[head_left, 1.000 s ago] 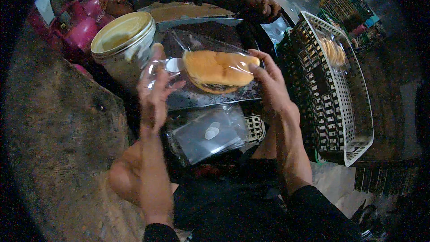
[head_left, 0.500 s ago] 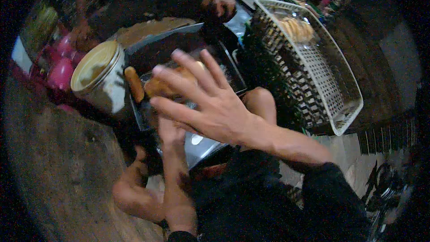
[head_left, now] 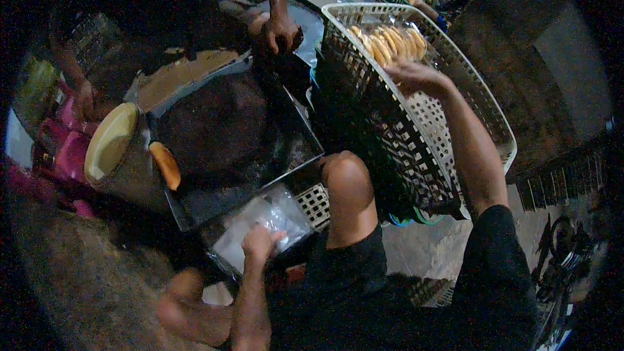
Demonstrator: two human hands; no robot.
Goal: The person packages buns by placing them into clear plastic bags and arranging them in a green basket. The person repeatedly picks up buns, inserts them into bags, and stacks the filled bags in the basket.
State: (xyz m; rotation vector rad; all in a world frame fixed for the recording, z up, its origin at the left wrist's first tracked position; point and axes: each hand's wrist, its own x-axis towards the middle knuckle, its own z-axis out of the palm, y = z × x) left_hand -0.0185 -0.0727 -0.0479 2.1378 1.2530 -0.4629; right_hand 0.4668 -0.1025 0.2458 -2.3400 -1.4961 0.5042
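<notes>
My left hand is closed at the upper part of a stack of clear plastic bags, thumb and fingers pinching at the film. My right hand reaches into a white slatted plastic basket at the right. Its blurred fingers are beside clear-wrapped bread rolls at the basket's far end; whether they grip the wrapping is hidden. One loose golden bread roll leans on the left rim of a dark metal tray in front of me.
A cream bucket stands left of the tray, beside pink plastic items. Across the tray a co-worker's hand hangs over its far corner; their other hand is at the left. My bent knee sits between tray and basket.
My right hand has swung from above the tray to the basket. The bread beneath it is gone from the tray, and more wrapped rolls show in the basket. My left hand has dropped onto the bags.
</notes>
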